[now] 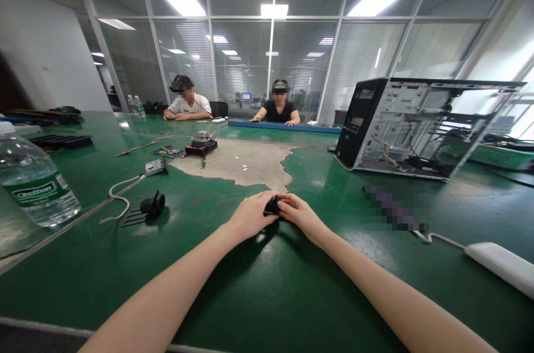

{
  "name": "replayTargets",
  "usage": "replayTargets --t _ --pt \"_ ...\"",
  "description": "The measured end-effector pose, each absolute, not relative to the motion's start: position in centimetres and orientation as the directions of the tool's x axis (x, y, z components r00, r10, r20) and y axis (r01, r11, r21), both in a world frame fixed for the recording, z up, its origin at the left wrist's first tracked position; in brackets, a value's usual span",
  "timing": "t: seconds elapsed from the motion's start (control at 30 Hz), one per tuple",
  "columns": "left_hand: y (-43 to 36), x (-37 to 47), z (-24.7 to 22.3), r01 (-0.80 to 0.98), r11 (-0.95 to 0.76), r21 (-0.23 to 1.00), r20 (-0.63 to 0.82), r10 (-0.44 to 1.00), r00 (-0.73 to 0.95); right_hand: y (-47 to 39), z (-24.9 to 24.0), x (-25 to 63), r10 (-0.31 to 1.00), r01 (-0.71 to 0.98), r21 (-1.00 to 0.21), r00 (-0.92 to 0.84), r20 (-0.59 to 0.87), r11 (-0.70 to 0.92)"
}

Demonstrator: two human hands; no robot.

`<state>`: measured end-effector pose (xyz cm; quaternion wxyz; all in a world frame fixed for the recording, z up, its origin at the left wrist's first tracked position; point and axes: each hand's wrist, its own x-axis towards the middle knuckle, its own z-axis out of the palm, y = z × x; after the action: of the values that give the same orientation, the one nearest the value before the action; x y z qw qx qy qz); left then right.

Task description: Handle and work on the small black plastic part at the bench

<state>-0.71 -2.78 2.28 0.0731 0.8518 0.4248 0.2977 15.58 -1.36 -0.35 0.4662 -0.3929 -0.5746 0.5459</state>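
Both hands meet at the middle of the green table, around a small black part whose exact kind I cannot make out. My left hand grips it from the left, thumb below and fingers over the top. From the other side, my right hand has its fingertips closed on the part's right edge. The fingers cover much of it. To the left on the table lies a black plastic piece with a round end and long prongs.
An opened computer case stands at the right, near a white power bank-like block with a cable. A water bottle is at left. A heatsink fan and a metal-boxed connector lie beyond. Two people sit across the table.
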Motion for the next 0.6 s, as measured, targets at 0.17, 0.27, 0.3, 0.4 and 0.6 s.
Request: replayTargets --t 0.17,0.27,0.3,0.4,0.6 --pt "-2.98 -0.69 2.57 0.675 -0.629 0.387 0.438 0.769 0.465 -1.62 0.05 15.97 0.939 -0.061 -0.988 -0.309 0.151 0.139" --pt "-2.99 -0.66 2.60 0.681 -0.615 0.399 0.427 0.781 0.455 -1.79 0.25 15.76 0.949 -0.100 -0.990 -0.289 0.126 0.101" --pt "-2.97 -0.65 2.58 0.684 -0.609 0.400 0.423 0.785 0.451 -1.78 0.21 15.64 0.954 -0.101 -0.990 -0.273 0.123 0.099" --pt "-2.88 -0.64 2.46 0.690 -0.608 0.393 0.424 0.785 0.451 -1.59 -0.15 15.40 0.965 -0.076 -0.992 -0.232 0.120 0.105" --pt "-2.82 -0.79 2.29 0.682 -0.632 0.368 0.442 0.765 0.469 -1.40 -0.29 16.00 0.940 -0.038 -0.988 -0.305 0.152 0.147"
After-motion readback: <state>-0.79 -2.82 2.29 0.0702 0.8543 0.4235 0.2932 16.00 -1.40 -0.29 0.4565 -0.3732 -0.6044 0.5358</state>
